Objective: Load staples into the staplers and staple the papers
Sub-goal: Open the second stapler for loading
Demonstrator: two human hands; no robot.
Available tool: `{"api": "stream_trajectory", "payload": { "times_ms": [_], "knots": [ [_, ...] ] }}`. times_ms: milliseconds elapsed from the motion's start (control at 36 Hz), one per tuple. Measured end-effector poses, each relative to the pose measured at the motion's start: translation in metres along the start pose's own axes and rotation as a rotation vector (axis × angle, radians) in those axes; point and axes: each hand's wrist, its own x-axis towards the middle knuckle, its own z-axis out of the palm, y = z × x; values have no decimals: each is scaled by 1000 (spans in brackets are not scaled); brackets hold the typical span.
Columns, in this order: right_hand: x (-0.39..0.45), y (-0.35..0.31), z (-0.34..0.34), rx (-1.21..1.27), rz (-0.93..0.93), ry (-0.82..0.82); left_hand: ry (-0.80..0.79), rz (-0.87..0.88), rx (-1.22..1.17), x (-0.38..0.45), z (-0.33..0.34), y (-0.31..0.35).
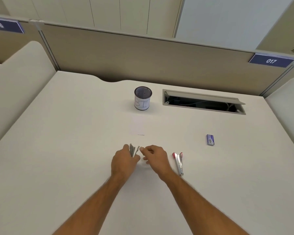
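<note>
L hand gripping open stapler | R hand pinching smth tiny, prob staples | risk: strip snaps/drops if fed crooked | 2nd stapler idle

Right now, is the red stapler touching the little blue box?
Apart. The head view shows the red stapler lying near the right hand, with bare desk between it and the blue box.

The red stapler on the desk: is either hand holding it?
No. The red stapler lies alone on the desk, right of the right hand.
</note>
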Motion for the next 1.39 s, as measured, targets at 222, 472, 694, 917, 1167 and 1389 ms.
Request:
{"api": "stream_trajectory", "payload": {
  "times_ms": [222, 472, 694, 917, 1167, 1389],
  "knots": [
    [-11, -13, 18, 320, 40, -101, -34, 82, -343, -10, -17, -7],
    [-17, -6, 21, 281, -126, -68, -214, 167, -460, -5, -36, -20],
    [-20, -11, 22, 166, -172, -94, -235, 156, -528, 4, -44, -28],
    [-10, -19, 16, -47, -242, -129, -215, 136, -536, 7, -51, -19],
    [-1, -23, 11, -20, -230, -134, -184, 210, -406, 10, -56, -6],
    [6, -14, 3, 238, -165, -28, -186, 254, -565, 11, -64, -1]
  ]
}}
